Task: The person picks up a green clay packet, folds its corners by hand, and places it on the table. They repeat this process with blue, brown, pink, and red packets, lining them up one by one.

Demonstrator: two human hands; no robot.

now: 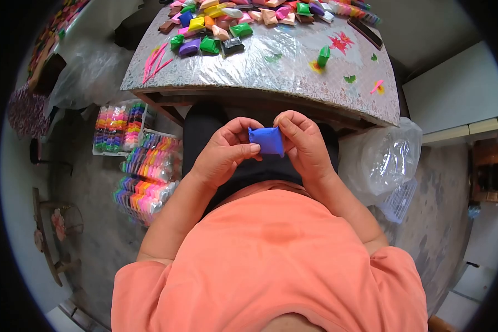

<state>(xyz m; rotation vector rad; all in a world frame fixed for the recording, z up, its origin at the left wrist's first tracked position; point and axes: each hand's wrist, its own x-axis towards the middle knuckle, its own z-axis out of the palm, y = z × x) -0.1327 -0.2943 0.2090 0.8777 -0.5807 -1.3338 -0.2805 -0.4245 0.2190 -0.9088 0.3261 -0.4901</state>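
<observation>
A small blue packet (pixel 268 141), pillow-shaped with crimped ends, is held up above my lap between both hands. My left hand (pixel 231 148) pinches its left side, thumb on the front face and fingers behind. With thumb and index finger, my right hand (pixel 302 143) grips the packet's upper right corner. Beyond my hands, on the table, lies a pile of similar packets in many colours, among them a black packet (pixel 233 46) and a purple packet (pixel 190 47). A lone green packet (pixel 323 56) stands farther right.
The table (pixel 293 83) has a plastic-covered floral cloth. Pink strips (pixel 156 65) lie at its left, a dark phone-like object (pixel 365 32) at its right. Bagged colourful packets (pixel 144 193) sit on the floor to my left; a clear plastic bag (pixel 390 157) and a basket (pixel 399 202) to my right.
</observation>
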